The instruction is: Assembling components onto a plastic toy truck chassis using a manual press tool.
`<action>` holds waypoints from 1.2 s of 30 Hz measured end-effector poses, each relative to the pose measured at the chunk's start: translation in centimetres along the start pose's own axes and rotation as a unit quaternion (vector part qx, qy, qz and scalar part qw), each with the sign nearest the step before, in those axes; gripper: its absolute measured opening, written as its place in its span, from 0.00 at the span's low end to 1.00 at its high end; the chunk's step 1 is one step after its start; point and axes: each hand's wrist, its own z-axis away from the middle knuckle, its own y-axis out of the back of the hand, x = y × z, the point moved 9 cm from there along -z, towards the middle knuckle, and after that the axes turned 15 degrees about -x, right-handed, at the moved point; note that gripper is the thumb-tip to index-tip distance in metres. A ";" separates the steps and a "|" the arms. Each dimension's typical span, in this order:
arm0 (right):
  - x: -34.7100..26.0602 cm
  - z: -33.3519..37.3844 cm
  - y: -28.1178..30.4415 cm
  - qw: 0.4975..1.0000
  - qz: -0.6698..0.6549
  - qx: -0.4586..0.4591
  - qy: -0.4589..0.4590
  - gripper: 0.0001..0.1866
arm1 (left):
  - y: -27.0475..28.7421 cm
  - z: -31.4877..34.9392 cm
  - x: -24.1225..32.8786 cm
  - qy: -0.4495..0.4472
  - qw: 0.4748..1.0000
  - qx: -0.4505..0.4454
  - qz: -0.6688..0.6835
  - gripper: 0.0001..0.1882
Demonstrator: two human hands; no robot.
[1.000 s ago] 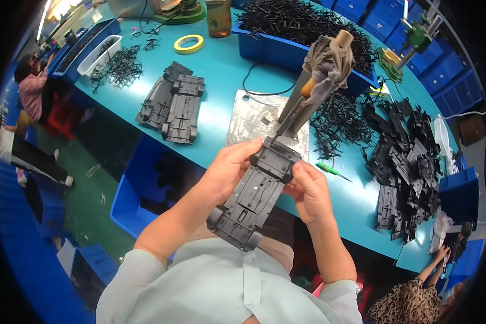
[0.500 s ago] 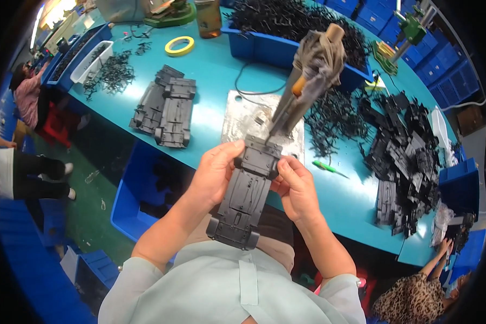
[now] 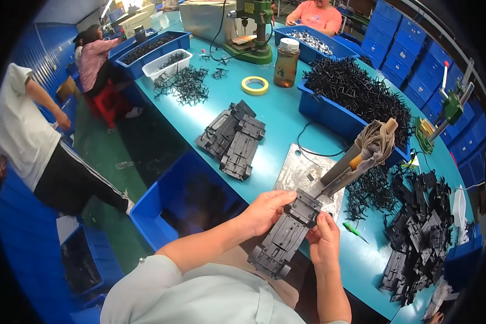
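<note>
A black plastic toy car chassis [image 3: 286,237] with wheels at its near end is held between both hands over the table's near edge. My left hand [image 3: 267,213] is closed on its far left side, thumb on top. On the opposite side, my right hand [image 3: 323,237] pinches the edge with thumb and fingers. The far end of the chassis lies at the foot of a slanted metal post [image 3: 343,170] wrapped in cloth, over a worn metal plate [image 3: 291,167]. Several similar chassis [image 3: 237,143] rest on the table to the left.
Black chassis [image 3: 424,232] are heaped at the right, near a green-handled screwdriver [image 3: 355,231]. A blue bin [image 3: 329,110] overflows with small black parts. Yellow tape [image 3: 255,85], a bottle [image 3: 286,65] and a green drill press [image 3: 254,32] stand farther back. A blue crate [image 3: 151,216] sits below left. Other people are around.
My view has swung left and up, so the table appears lower and to the right. Both hands keep hold of the chassis at the post. A person at left now shows more fully.
</note>
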 end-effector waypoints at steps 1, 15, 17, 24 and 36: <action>0.0 0.0 0.0 1.000 0.003 0.003 -0.003 0.09 | 0.2 0.1 -0.1 -0.005 1.000 0.020 0.003 0.13; 0.2 -0.2 -0.2 0.999 0.010 0.024 -0.024 0.12 | 0.7 0.3 -0.4 0.001 0.995 0.065 0.073 0.14; 0.3 -0.5 -0.2 1.000 -0.002 0.023 -0.015 0.12 | 0.2 0.3 0.5 -0.002 0.997 0.058 0.048 0.15; 0.1 -0.5 -0.5 1.000 -0.012 0.011 -0.003 0.12 | -0.4 0.8 1.0 0.005 0.996 0.090 0.018 0.15; -0.7 -0.4 -1.4 1.000 0.007 -0.014 -0.005 0.15 | -0.4 1.1 0.9 0.005 0.995 0.093 0.038 0.15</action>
